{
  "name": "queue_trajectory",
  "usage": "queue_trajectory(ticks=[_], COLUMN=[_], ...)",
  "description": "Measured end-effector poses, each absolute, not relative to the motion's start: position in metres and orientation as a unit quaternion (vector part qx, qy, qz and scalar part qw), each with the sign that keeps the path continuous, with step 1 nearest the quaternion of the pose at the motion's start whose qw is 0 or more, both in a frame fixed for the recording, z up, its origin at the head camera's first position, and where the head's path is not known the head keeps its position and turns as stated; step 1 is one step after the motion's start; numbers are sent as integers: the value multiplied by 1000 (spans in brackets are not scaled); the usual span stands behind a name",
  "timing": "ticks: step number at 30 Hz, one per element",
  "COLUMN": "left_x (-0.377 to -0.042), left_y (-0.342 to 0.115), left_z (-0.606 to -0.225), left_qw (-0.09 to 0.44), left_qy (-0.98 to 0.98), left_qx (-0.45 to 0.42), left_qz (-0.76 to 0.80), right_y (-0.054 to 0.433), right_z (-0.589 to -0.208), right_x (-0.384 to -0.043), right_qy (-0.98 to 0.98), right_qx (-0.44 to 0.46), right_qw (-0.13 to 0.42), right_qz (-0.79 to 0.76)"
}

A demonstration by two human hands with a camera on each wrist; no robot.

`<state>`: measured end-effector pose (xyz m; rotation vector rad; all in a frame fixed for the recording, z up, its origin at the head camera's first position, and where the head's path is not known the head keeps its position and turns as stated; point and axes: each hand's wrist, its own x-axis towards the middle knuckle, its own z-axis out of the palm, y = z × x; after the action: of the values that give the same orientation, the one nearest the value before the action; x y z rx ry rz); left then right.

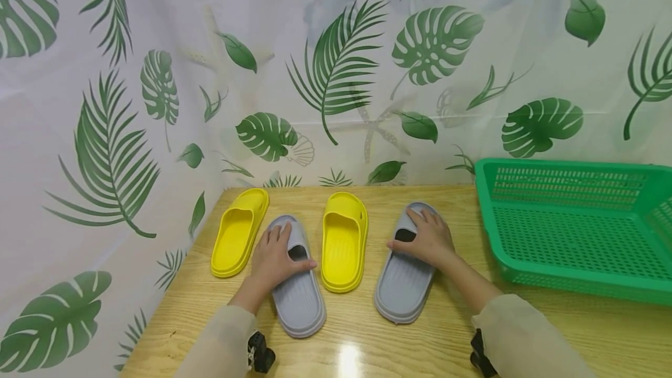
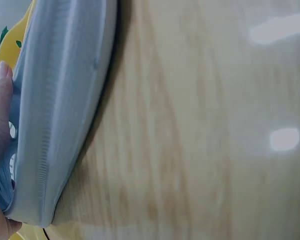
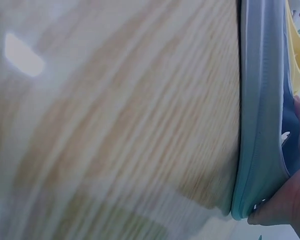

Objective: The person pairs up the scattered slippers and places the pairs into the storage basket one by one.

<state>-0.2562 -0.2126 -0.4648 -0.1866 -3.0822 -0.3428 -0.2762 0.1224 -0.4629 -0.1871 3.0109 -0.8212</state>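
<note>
Two grey slippers and two yellow slippers are spread across the wooden table in the head view, toes toward the back. My left hand point(image 1: 272, 258) grips the left grey slipper point(image 1: 301, 305) across its strap, fingers over the outer side and thumb toward the inner side. On the right grey slipper point(image 1: 403, 284), my right hand point(image 1: 430, 241) holds the strap the same way, thumb pointing left. Between the grey ones lies a yellow slipper point(image 1: 341, 249). The other yellow slipper point(image 1: 235, 237) is at the far left, beside my left hand. Both wrist views show a grey sole's side edge close over the wood.
A green plastic basket point(image 1: 577, 276) stands at the right of the table point(image 1: 357, 325), beyond my right hand. Behind and to the left hangs a white curtain point(image 1: 336, 92) printed with green leaves, meeting the table's back edge.
</note>
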Motion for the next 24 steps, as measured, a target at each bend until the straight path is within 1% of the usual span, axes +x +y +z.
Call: queue_trajectory(ticks=[9, 17, 24], left_x=[-247, -239, -230], left_y=[-210, -206, -204], left_z=[-466, -467, -466], left_qw=[28, 56, 49], left_qy=[-994, -992, -990], left_qx=[-33, -17, 5], left_qz=[-101, -108, -132], right_y=[122, 122, 120], right_z=[-464, -463, -466], right_x=[-269, -265, -258], right_qy=[966, 967, 966], right_qx=[-48, -25, -18], right_qw=[-5, -3, -9], right_qz=[-256, -254, -259])
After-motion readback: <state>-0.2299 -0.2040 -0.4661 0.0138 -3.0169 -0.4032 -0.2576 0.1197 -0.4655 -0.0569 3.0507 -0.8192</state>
